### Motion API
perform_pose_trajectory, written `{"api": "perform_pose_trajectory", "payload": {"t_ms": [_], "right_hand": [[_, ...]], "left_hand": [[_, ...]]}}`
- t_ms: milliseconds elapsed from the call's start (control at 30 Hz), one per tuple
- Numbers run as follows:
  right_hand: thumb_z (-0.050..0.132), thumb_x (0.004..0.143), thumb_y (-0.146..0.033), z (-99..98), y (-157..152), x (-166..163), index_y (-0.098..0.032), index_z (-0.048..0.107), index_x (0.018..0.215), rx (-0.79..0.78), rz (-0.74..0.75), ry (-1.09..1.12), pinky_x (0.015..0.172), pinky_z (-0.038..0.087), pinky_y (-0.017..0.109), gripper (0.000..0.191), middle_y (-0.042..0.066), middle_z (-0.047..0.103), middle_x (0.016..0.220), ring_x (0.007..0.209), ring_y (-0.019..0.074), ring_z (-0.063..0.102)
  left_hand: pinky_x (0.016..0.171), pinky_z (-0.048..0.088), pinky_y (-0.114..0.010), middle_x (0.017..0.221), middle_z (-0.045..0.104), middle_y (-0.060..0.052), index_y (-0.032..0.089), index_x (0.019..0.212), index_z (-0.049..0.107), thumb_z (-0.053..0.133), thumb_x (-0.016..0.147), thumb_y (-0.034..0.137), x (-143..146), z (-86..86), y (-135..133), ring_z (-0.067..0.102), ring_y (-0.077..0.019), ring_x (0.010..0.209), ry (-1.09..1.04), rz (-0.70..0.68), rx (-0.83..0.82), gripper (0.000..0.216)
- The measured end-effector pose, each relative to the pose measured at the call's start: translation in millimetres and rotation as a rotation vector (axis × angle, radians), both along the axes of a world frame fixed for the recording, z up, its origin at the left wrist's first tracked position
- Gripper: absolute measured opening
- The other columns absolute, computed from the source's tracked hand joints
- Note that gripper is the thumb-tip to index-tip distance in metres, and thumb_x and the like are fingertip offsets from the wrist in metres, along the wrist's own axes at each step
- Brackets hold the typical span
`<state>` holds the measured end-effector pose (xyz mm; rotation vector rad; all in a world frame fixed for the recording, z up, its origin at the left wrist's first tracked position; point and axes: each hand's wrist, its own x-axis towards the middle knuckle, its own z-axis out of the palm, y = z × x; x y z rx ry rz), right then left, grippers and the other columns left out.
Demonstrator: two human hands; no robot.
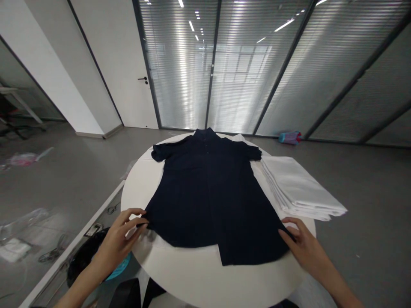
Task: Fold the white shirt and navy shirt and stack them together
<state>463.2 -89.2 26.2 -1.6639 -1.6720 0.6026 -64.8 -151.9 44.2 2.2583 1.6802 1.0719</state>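
A dark navy short-sleeved shirt lies spread on a round white table, collar at the far side and hem toward me. Its front hem is uneven, the right part hanging lower than the left. My left hand pinches the shirt's left lower edge between thumb and fingers. At the opposite side, my right hand grips the right lower edge, fingers closed on the cloth. Both sleeves lie out to the sides, the left one slightly bunched.
Folded white cloth is stacked on the table's right, overhanging its edge. A bin with a black bag stands below left. Plastic wrapping and cables lie on the floor. A blue-and-pink basket sits by the glass wall.
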Motion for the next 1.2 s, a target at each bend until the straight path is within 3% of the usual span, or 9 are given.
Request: {"api": "perform_pose_trajectory", "payload": {"t_ms": [100,267,467,567,700,833,967,1100,1200], "right_hand": [[0.061,0.083,-0.052,7.3,-3,0,-0.024,0.062,0.112,0.007,0.003,0.083,0.051,0.050,0.024,0.041,0.002,0.070,0.071,0.060,0.0177,0.065],[0.065,0.076,-0.053,2.8,-8,6,-0.024,0.073,0.088,-0.077,0.053,-0.057,0.056,0.052,0.024,0.032,0.004,0.073,0.077,0.066,0.0190,0.067],[0.069,0.076,-0.051,15.0,-25,6,-0.025,0.073,0.115,-0.178,0.158,-0.133,0.050,0.049,0.027,0.047,-0.002,0.061,0.059,0.052,0.0166,0.057],[0.069,0.076,-0.045,21.4,-33,7,-0.027,0.065,0.131,-0.166,0.228,-0.095,0.059,0.053,0.027,0.058,-0.001,0.065,0.069,0.063,0.0176,0.062],[0.064,0.077,-0.041,13.8,-31,7,-0.025,0.067,0.124,-0.013,0.177,-0.075,0.058,0.053,0.026,0.049,0.004,0.068,0.084,0.066,0.0166,0.060],[0.058,0.077,-0.034,1.2,-22,3,-0.024,0.069,0.109,0.050,0.072,-0.078,0.062,0.054,0.028,0.036,0.006,0.072,0.096,0.069,0.0171,0.063],[0.057,0.079,-0.038,3.3,-20,-7,-0.022,0.066,0.114,0.024,0.074,0.000,0.072,0.056,0.031,0.039,0.008,0.073,0.106,0.076,0.0183,0.068],[0.069,0.077,-0.043,18.6,-22,-13,-0.023,0.064,0.120,-0.106,0.224,0.088,0.077,0.058,0.032,0.048,0.006,0.074,0.099,0.079,0.0193,0.070],[0.070,0.075,-0.045,27.1,-20,-13,-0.022,0.068,0.108,-0.140,0.192,0.194,0.065,0.057,0.031,0.040,0.004,0.073,0.081,0.068,0.0201,0.068]], "left_hand": [[0.083,0.054,-0.025,0.103,0.066,-0.006,0.023,0.105,0.069,0.058,0.096,0.025,3,9.6,-6,0.067,-0.0169,0.094,-0.077,0.030,0.081,0.014],[0.065,0.054,-0.020,0.083,0.063,-0.002,0.024,0.095,0.072,0.060,0.094,0.029,-1,-0.7,-11,0.066,-0.0140,0.073,-0.082,-0.021,0.006,0.013],[0.062,0.056,-0.025,0.108,0.053,-0.006,0.024,0.094,0.077,0.066,0.084,0.034,3,-24.1,-21,0.061,-0.0109,0.065,-0.156,0.133,-0.095,0.018],[0.063,0.056,-0.026,0.109,0.051,-0.006,0.024,0.098,0.076,0.072,0.077,0.040,12,-27.8,-23,0.061,-0.0112,0.067,-0.337,0.223,-0.159,0.026],[0.069,0.058,-0.028,0.106,0.060,-0.006,0.021,0.124,0.062,0.082,0.067,0.045,20,-24.0,-19,0.066,-0.0171,0.079,-0.808,0.417,-0.303,0.065],[0.078,0.058,-0.031,0.104,0.069,-0.008,0.020,0.136,0.053,0.087,0.064,0.039,25,-12.8,-13,0.070,-0.0211,0.088,-0.963,0.262,-0.530,0.081],[0.076,0.059,-0.029,0.101,0.074,-0.009,0.018,0.122,0.066,0.086,0.064,0.037,31,-3.1,-8,0.071,-0.0211,0.084,-0.905,0.125,-0.567,0.065],[0.065,0.058,-0.024,0.088,0.075,-0.006,0.016,0.099,0.075,0.085,0.063,0.037,37,0.1,-4,0.070,-0.0173,0.070,-0.959,0.207,-0.519,0.043],[0.067,0.061,-0.026,0.079,0.073,-0.003,0.016,0.094,0.073,0.085,0.062,0.033,42,0.0,-1,0.070,-0.0165,0.066,-1.233,0.288,-0.439,0.038]]}}
